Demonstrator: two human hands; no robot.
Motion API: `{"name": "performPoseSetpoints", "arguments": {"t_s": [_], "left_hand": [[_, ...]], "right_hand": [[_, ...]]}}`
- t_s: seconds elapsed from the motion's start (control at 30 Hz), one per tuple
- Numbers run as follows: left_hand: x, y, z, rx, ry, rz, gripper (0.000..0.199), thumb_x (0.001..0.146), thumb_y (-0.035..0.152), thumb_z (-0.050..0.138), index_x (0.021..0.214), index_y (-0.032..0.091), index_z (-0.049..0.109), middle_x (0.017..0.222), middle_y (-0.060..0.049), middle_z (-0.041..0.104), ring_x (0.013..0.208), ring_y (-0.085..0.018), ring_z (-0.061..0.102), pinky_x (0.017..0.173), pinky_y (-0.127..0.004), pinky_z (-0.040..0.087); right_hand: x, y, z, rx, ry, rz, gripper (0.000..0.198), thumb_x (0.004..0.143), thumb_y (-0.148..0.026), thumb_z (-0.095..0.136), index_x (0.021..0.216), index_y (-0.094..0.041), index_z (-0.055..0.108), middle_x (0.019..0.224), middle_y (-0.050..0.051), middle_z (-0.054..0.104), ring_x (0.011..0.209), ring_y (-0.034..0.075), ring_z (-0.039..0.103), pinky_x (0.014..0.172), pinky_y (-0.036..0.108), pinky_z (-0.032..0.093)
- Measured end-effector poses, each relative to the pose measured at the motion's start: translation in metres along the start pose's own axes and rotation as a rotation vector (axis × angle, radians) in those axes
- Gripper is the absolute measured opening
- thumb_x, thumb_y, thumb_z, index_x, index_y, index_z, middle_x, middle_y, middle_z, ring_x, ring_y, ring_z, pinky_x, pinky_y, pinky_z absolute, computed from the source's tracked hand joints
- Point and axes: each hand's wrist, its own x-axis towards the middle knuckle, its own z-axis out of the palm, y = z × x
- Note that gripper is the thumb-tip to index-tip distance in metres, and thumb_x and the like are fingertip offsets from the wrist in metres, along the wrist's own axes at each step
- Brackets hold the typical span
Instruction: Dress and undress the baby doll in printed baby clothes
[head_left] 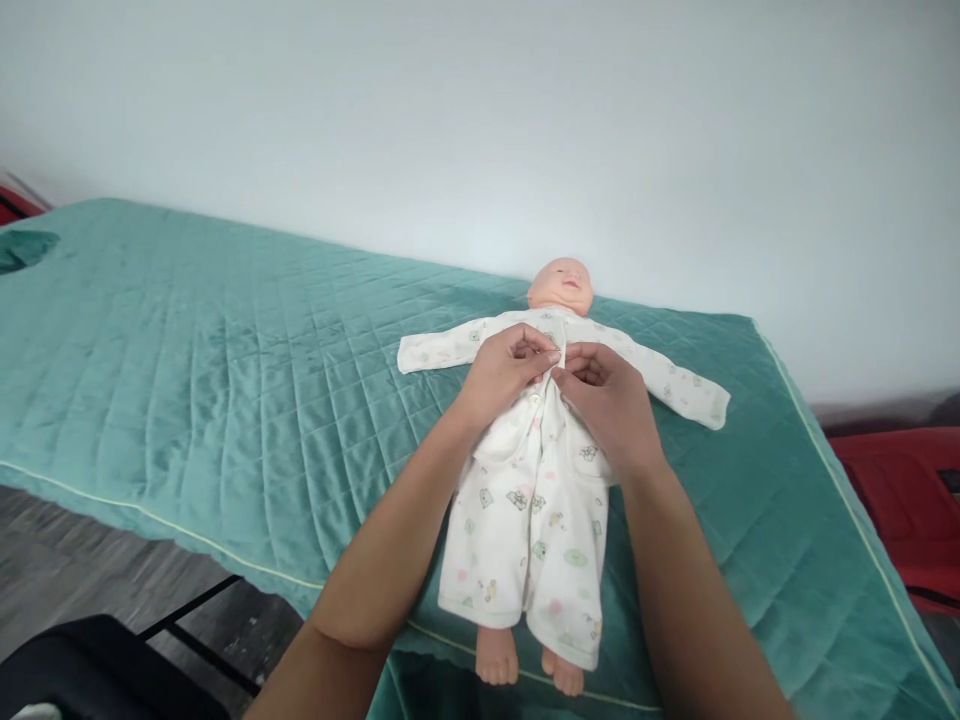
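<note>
A baby doll point(566, 285) lies on its back, dressed in a white printed pajama top point(457, 343) and matching white trousers point(491, 525). Its bare feet stick out below the trouser hems, and both sleeves are spread to the sides. At the doll's chest, my left hand point(510, 370) pinches one front edge of the top. My right hand point(607, 395) pinches the opposite edge, thumb and fingers almost meeting the left ones. Just below my fingers a small button point(535, 399) shows on the front. The exact spot between my fingertips is partly hidden.
Under the doll is a green quilted cover point(247, 370) with a pale piped edge, spread over a table or bed against a white wall point(420, 130). A black chair point(97, 670) stands at the lower left. Something red point(900, 500) is beyond the right edge.
</note>
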Motion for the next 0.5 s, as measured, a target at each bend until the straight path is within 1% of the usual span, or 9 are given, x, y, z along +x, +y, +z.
{"name": "performPoseSetpoints", "arguments": {"t_s": [0.13, 0.23, 0.33, 0.43, 0.5], "left_hand": [[0.0005, 0.0002, 0.0001, -0.037, -0.006, -0.017, 0.029, 0.074, 0.035, 0.08, 0.084, 0.017, 0.059, 0.069, 0.003, 0.057, 0.053, -0.005, 0.05, 0.051, -0.019, 0.037], [-0.0004, 0.0015, -0.0007, -0.016, -0.043, -0.006, 0.029, 0.078, 0.038, 0.076, 0.091, 0.017, 0.06, 0.074, 0.003, 0.06, 0.054, -0.005, 0.051, 0.051, -0.019, 0.039], [-0.002, 0.0037, -0.0011, 0.03, -0.076, 0.011, 0.032, 0.081, 0.042, 0.073, 0.099, 0.017, 0.06, 0.075, 0.003, 0.061, 0.056, -0.005, 0.052, 0.055, -0.019, 0.041], [-0.0028, 0.0045, -0.0011, 0.05, -0.071, 0.002, 0.037, 0.078, 0.043, 0.076, 0.1, 0.018, 0.061, 0.076, 0.003, 0.061, 0.059, -0.005, 0.053, 0.057, -0.019, 0.042], [-0.0025, 0.0039, -0.0015, 0.015, -0.071, -0.012, 0.037, 0.076, 0.042, 0.077, 0.1, 0.018, 0.061, 0.076, 0.004, 0.06, 0.058, -0.005, 0.052, 0.055, -0.019, 0.041]], "right_hand": [[-0.0014, -0.0019, 0.0008, -0.05, 0.004, 0.017, 0.029, 0.074, -0.03, 0.073, 0.099, -0.021, 0.061, 0.076, -0.002, 0.064, 0.068, 0.014, 0.061, 0.064, 0.027, 0.047], [-0.0033, -0.0037, 0.0025, -0.116, 0.01, 0.019, 0.03, 0.074, -0.03, 0.072, 0.1, -0.022, 0.058, 0.075, -0.004, 0.063, 0.068, 0.014, 0.061, 0.065, 0.027, 0.047], [-0.0051, -0.0051, 0.0048, -0.213, 0.005, -0.01, 0.027, 0.076, -0.028, 0.069, 0.1, -0.023, 0.059, 0.076, -0.003, 0.064, 0.068, 0.014, 0.061, 0.066, 0.028, 0.047], [-0.0073, -0.0067, 0.0073, -0.314, 0.014, -0.051, 0.025, 0.077, -0.027, 0.065, 0.101, -0.023, 0.059, 0.078, -0.002, 0.065, 0.07, 0.015, 0.062, 0.068, 0.03, 0.048], [-0.0089, -0.0081, 0.0087, -0.359, 0.012, -0.059, 0.028, 0.078, -0.027, 0.064, 0.105, -0.023, 0.058, 0.077, -0.002, 0.066, 0.07, 0.016, 0.062, 0.068, 0.031, 0.049]]}}
